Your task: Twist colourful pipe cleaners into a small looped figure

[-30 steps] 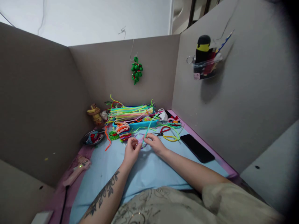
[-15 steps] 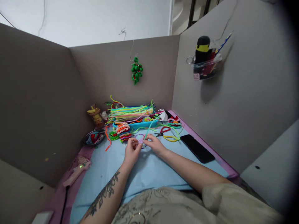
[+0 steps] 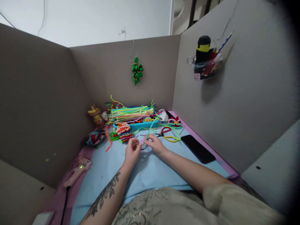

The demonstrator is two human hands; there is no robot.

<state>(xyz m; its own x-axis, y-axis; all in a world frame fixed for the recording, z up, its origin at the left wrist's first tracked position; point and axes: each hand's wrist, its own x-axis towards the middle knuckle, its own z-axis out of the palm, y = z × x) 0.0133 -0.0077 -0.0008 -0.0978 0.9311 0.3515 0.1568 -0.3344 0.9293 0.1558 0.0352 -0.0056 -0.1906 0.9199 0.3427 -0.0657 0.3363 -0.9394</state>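
Note:
Between my two hands, just above the blue table cover, is a small piece of bent purple pipe cleaner point(image 3: 142, 141). My left hand point(image 3: 133, 148) pinches it from the left with thumb and fingers. Opposite it, the fingertips of my right hand point(image 3: 152, 144) close on a teal pipe cleaner point(image 3: 151, 127), whose free end slants up and right toward the tray. A thin purple loop shows partly behind the fingers. How the purple and teal pieces are joined is too small to make out.
A blue tray point(image 3: 140, 125) piled with pipe cleaners point(image 3: 131, 114) stands behind my hands. Red-and-yellow-handled pliers or scissors point(image 3: 170, 137) and a black phone point(image 3: 198, 149) lie right. A dark bowl point(image 3: 93, 138) and pink glue gun point(image 3: 78, 173) sit left. Grey panels point(image 3: 150, 72) enclose the table.
The teal pipe cleaner's free end has shifted slightly up and right. The purple piece moved a touch to the right; both hands stay nearly in place.

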